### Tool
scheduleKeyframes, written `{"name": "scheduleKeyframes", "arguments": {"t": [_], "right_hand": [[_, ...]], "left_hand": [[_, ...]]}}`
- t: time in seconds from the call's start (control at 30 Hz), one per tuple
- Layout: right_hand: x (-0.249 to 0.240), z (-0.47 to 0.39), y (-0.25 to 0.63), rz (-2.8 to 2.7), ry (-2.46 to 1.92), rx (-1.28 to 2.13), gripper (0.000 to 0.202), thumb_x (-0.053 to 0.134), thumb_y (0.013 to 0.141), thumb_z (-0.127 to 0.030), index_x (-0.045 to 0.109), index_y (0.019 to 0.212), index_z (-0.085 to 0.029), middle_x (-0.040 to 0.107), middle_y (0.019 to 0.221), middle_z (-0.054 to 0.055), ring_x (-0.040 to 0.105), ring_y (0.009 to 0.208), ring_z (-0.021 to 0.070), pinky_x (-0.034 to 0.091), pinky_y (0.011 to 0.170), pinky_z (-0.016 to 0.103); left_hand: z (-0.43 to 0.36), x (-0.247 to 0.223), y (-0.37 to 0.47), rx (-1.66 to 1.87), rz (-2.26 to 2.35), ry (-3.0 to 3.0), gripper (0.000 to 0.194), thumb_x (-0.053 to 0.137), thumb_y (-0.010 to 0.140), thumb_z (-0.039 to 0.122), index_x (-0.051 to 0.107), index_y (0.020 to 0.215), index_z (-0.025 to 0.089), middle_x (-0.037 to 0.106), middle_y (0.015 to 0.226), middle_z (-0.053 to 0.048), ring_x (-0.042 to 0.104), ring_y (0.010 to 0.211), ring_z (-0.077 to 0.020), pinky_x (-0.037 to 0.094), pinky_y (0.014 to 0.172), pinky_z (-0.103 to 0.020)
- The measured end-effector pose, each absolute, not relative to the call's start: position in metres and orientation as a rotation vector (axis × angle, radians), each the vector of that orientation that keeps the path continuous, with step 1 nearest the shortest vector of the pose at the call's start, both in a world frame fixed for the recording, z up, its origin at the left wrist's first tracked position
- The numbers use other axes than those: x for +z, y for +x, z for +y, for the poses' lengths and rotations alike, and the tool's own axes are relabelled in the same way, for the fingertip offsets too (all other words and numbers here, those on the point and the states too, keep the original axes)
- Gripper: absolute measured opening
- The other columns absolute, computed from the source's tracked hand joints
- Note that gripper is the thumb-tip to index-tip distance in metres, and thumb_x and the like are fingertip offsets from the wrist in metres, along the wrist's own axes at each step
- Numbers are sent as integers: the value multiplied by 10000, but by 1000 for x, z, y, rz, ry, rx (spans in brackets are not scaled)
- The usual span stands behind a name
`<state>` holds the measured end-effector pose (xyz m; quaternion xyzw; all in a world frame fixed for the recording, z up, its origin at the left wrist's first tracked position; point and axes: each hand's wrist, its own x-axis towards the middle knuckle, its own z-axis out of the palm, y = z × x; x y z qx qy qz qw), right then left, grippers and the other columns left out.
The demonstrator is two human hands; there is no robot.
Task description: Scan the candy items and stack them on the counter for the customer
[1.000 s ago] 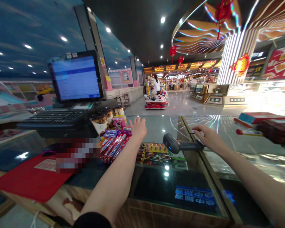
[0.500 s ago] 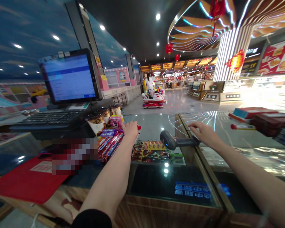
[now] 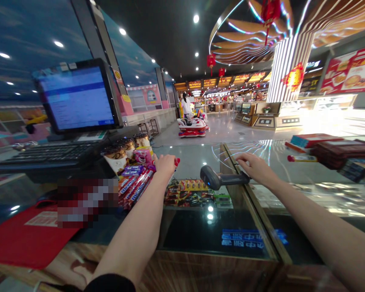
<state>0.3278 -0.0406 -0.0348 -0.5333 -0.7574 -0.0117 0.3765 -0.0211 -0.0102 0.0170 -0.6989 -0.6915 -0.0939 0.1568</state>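
Note:
My left hand [image 3: 165, 164] is closed beside the snacks at the left of the glass counter. From it pokes a red-ended thing [image 3: 177, 162], mostly hidden by the fingers. Beside that hand are a pink box [image 3: 143, 155] and Mentos rolls [image 3: 136, 187]. My right hand [image 3: 257, 167] is in a pinch over the counter's wooden divider, with a short, thin dark piece [image 3: 237, 163] showing at the fingertips; what it belongs to is unclear. Just under this hand lies a dark handheld barcode scanner [image 3: 220, 178], its handle end near my wrist.
At left stand a monitor [image 3: 77, 97] and a black keyboard [image 3: 48, 156], with lidded cups [image 3: 117, 159] beside them. A red mat [image 3: 27, 239] covers the near left corner. Brown packages [image 3: 337, 152] sit at the right. Under the glass lie small packaged goods [image 3: 191, 192].
The view has turned slightly right, so everything sits a little further left. Both hands keep about the same pose and place over the counter.

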Motion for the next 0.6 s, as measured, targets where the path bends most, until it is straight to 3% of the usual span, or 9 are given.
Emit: {"name": "scheduleKeyframes", "arguments": {"t": [0.23, 0.47, 0.6], "right_hand": [[-35, -40, 328, -1946, -1359, -42, 249, 463, 928, -325, 688, 976, -228, 707, 935, 54, 638, 894, 225, 467, 781, 339], [-36, -39, 328, -1955, -1332, -44, 236, 472, 924, -317, 691, 956, -235, 716, 940, 56, 644, 908, 229, 471, 801, 348], [-36, -38, 327, -1941, -1352, -49, 233, 480, 921, -306, 697, 974, -237, 723, 989, 60, 643, 899, 228, 469, 772, 343]], "left_hand": [[-8, 15, -17, -305, -1997, -2045, 195, 760, 730, 398, 734, 824, 230, 728, 1045, -133, 592, 1142, -372, 143, 1119, -641], [-10, 15, -15, -316, -1974, -2137, 177, 726, 685, 131, 729, 815, 251, 727, 1069, -96, 643, 1084, -335, 134, 1137, -633], [-14, 20, -10, -328, -1921, -2183, 147, 756, 663, 147, 726, 751, 260, 751, 967, -57, 666, 1022, -316, 120, 1156, -598]]}}
